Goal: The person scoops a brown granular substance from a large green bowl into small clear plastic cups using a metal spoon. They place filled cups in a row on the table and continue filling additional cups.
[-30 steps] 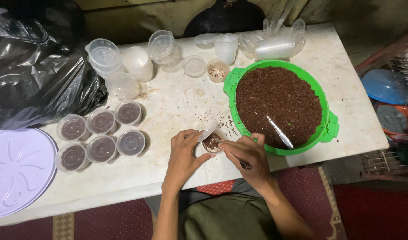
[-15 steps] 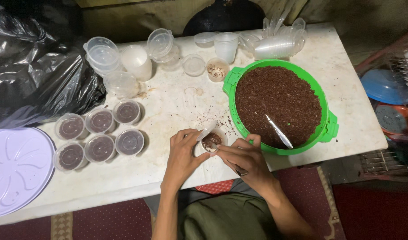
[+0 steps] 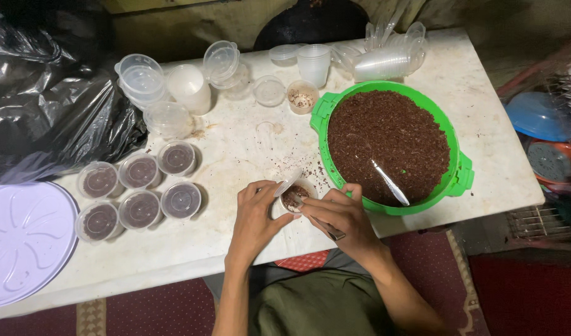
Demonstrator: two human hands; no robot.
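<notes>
White, stained table (image 3: 235, 249), strewn with brown crumbs near its middle; head view, single frame.

Lower centre: left hand (image 3: 255, 218) curled around a small clear cup (image 3: 294, 196) part-filled with brown mix, its lid tipped up at the cup's upper left. Right hand (image 3: 340, 218) closed on a thin metal utensil (image 3: 326, 226), fingertips at the cup's rim.

Right of centre: green tub (image 3: 461, 176) full of the brown mix, a spoon (image 3: 389, 183) lying in it, touching the table's near edge.

Left of centre: six filled, lidded cups (image 3: 140, 186) in two rows.

Upper part: empty clear cups and lids (image 3: 385, 59), stacked and loose.

Upper left: black plastic bag (image 3: 49, 112). Lower left: pale lilac round lid (image 3: 24, 239).

Bottom edge: dark red patterned rug (image 3: 173, 311) on the floor. Right edge: wire rack holding a blue bowl (image 3: 541, 115).
</notes>
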